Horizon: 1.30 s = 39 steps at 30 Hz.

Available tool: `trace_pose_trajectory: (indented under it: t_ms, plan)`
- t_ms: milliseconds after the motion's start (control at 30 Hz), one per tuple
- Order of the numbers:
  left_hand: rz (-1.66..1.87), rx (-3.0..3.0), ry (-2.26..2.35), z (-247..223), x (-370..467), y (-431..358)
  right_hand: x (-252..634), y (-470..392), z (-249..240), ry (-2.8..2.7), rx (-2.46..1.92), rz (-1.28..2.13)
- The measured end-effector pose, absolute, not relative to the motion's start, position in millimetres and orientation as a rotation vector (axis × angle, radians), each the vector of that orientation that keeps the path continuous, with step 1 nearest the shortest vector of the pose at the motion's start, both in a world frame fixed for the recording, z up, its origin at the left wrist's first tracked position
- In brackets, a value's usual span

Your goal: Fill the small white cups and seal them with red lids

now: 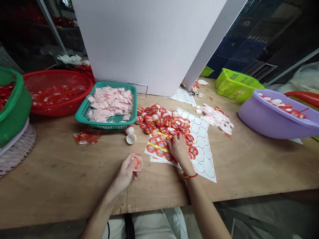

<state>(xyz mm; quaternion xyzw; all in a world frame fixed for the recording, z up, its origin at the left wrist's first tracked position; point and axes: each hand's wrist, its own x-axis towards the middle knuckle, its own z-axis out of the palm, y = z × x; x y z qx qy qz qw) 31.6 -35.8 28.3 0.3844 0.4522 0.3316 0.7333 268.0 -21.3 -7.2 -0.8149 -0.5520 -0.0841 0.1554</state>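
Observation:
A small white cup point(137, 163) with something orange-red inside is held in my left hand point(128, 169), its fingers wrapped round it above the wooden table point(74, 186). My right hand point(178, 148) reaches down onto a sheet of round red and yellow stickers point(159, 146); its fingers are bent together at the sheet, and what they grip is too small to make out. Just beyond it lies a pile of small cups with red round labels point(159, 121). Two white cups point(131, 138) stand left of the pile. A sheet with empty round outlines point(203, 146) lies to the right.
A teal basket point(106, 125) holds pale pink packets. Red packets point(87, 137) lie before it. Red point(59, 111) and green point(15, 109) baskets stand left. At right are more pink packets point(216, 118), a lime basket point(234, 88) and a purple basin point(269, 119). A white panel point(147, 43) stands behind.

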Motion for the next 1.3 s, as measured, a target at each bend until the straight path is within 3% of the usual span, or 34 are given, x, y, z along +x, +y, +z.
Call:
trace_pose_trajectory:
  t_ms: [300, 433, 567, 633, 900, 1067, 1300]
  plan:
    - [0.627, 0.822, 0.979, 28.7, 36.4, -37.9, 251.5, -35.8, -12.9, -1.914, -2.102, -0.338]
    - [0.626, 0.776, 1.012, 25.2, 36.0, -36.7, 242.5, -40.4, -4.3, -1.873, -1.942, -0.084]
    - [0.647, 0.717, 0.966, 17.0, 39.9, -36.0, 200.5, -61.5, 6.6, -1.731, -1.474, 0.403]
    - [0.701, 0.673, 0.918, 14.0, 42.2, -35.4, 175.1, -73.7, 5.5, -1.699, -1.353, 0.487]
    - [0.631, 0.432, 0.502, 26.4, 29.5, -37.6, 152.0, -86.7, -4.5, -1.577, -1.324, 0.454]
    - [0.668, 0.671, 0.614, 30.4, 24.6, -42.9, 155.4, -88.1, 6.6, -1.511, -1.29, 0.455]
    - [1.003, 0.996, 0.766, 30.8, 30.1, -47.7, 144.7, -93.1, 8.2, -1.383, -1.295, 0.509]
